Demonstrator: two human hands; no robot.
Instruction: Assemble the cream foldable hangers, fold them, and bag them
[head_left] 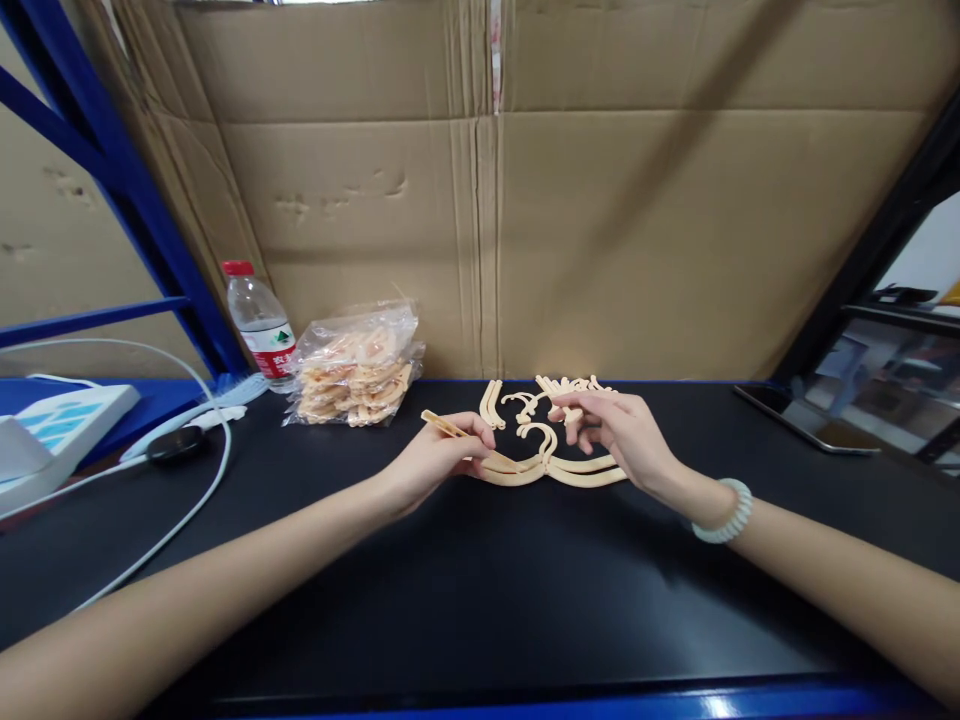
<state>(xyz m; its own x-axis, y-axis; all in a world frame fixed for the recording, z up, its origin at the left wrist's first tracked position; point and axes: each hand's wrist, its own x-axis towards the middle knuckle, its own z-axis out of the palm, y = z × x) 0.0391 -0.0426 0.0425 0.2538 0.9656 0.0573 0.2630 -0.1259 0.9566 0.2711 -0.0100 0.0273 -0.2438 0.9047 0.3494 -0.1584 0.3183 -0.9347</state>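
Note:
My left hand (431,460) is closed around a slim beige hanger arm (441,423), which sticks out past the fingers at both ends. Assembled beige hangers (517,479) lie just beyond that hand, their hooks (541,432) pointing away from me. My right hand (626,435) reaches over the loose pieces with its fingers curled in; a small beige hanger piece (572,414) shows at its fingertips. Farther back are loose hanger hooks (519,400), partly covered by the right hand, and a few straight hanger arms (491,403).
Clear bags of beige hanger parts (356,370) and a red-capped water bottle (259,325) stand at the back left. A white cable (225,445) loops across the black table (480,600). A dark tablet-like slab (802,420) lies right. Cardboard (337,200) walls the back.

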